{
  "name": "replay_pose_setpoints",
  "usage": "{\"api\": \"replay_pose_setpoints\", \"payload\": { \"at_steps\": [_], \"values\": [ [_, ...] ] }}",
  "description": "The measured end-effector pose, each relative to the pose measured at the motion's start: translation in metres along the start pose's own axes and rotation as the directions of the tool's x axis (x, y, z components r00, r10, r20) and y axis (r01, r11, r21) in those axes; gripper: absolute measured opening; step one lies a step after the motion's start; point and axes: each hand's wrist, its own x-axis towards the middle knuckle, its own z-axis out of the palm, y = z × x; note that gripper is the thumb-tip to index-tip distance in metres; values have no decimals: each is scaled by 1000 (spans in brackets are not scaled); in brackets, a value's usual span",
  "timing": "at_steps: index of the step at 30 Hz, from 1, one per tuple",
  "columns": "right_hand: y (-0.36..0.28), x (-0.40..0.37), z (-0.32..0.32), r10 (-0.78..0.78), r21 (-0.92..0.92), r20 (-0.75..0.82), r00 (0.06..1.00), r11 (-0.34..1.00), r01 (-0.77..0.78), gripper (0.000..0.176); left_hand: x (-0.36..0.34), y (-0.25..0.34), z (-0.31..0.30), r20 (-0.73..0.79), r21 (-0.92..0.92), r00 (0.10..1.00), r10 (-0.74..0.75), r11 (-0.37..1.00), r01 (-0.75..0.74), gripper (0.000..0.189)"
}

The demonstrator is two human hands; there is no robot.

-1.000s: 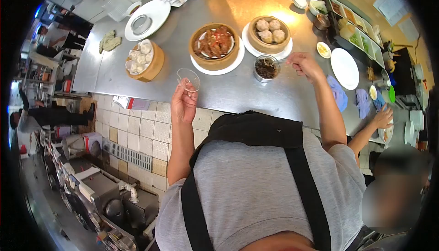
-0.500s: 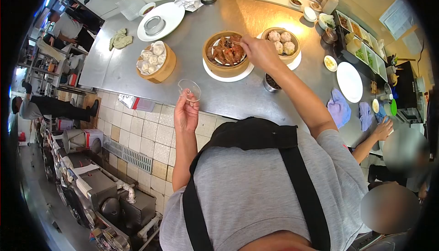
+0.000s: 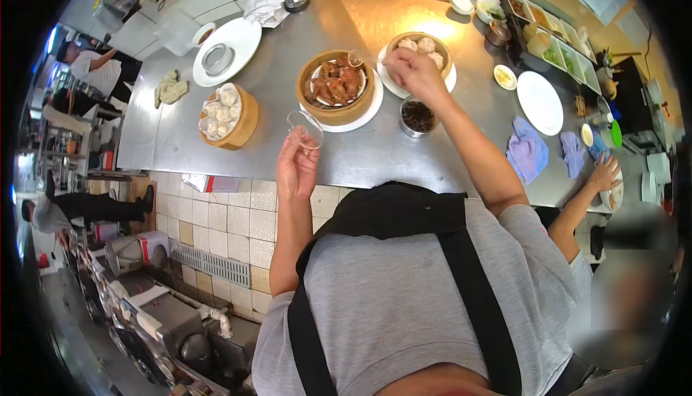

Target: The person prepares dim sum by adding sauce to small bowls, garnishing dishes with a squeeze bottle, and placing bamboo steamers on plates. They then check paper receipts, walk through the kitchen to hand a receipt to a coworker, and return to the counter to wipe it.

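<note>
My right hand (image 3: 414, 73) grips the handle of a small clear spoon (image 3: 355, 58). The spoon's bowl hangs at the right rim of a bamboo steamer (image 3: 305, 106) with reddish-brown braised pieces, perhaps chicken feet (image 3: 337, 82), on a dish inside. In my left hand (image 3: 296, 165) is a clear, round, shallow cup or lid (image 3: 305, 129), held between the fingers over the table's near edge. Beneath my right forearm stands a metal container (image 3: 417, 130) with dark contents. A second steamer (image 3: 447, 57) with pale dumplings (image 3: 427, 45) is just beyond my right hand.
Left on the steel table (image 3: 277, 136) are a steamer of white dumplings (image 3: 249, 118), a crumpled cloth (image 3: 170, 89) and a white plate (image 3: 244, 60). Condiment trays (image 3: 580, 75), an oval plate (image 3: 540, 104) and purple cloths (image 3: 526, 151) lie right. A co-worker's hand (image 3: 604, 176) is at far right.
My right hand has drawn the spoon back from the middle of the braised food to the steamer's right rim. My left hand still holds the clear cup. The whole view has shifted slightly.
</note>
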Motion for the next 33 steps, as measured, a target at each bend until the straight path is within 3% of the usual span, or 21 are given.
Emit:
{"api": "replay_pose_setpoints", "payload": {
  "at_steps": [1, 3, 6, 9, 10, 13, 17, 21, 30, 33],
  "values": [
    [-5, -7, -12, 98, 140, 11, 995, 985, -99, 15, 1, -3, 11, 26, 38, 1000, -10, 999, 9, 19],
    [-11, -25, -42, 204, 90, 18, 979, 975, -205, 15, 4, -13, 31, 80, 111, 996, -37, 993, 28, 19],
    [5, -55, -74, -88, -429, -50, 995, 901, 58, 14, 19, -32, 48, 269, 412, 954, -133, 911, 11, 18],
    [-1, -79, -74, 35, -770, 113, 993, 635, 66, 16, 26, -59, 81, 441, 743, 878, -185, 624, -242, 16],
    [-5, -84, -66, 65, -844, 102, 993, 534, 52, 14, 31, -69, 89, 516, 788, 837, -180, 484, -381, 13],
    [14, -84, -54, 97, -844, 128, 987, 533, 57, 14, 26, -84, 121, 674, 725, 718, -174, -28, -688, 14],
    [33, -74, -88, 138, -554, 108, 984, 831, -56, 23, 29, -99, 137, 720, 567, 637, -276, -296, -769, 15],
    [43, -68, -105, 252, -423, 111, 961, 888, -183, 25, 34, -112, 139, 708, 514, 635, -308, -392, -763, 16],
    [65, -63, -108, 147, -338, 144, 979, 937, -91, 25, 34, -131, 149, 609, 568, 749, -260, -516, -641, 19],
    [52, -55, -133, 247, -404, 85, 965, 894, -193, 26, 32, -136, 146, 601, 573, 751, -273, -507, -643, 19]
  ]
}}
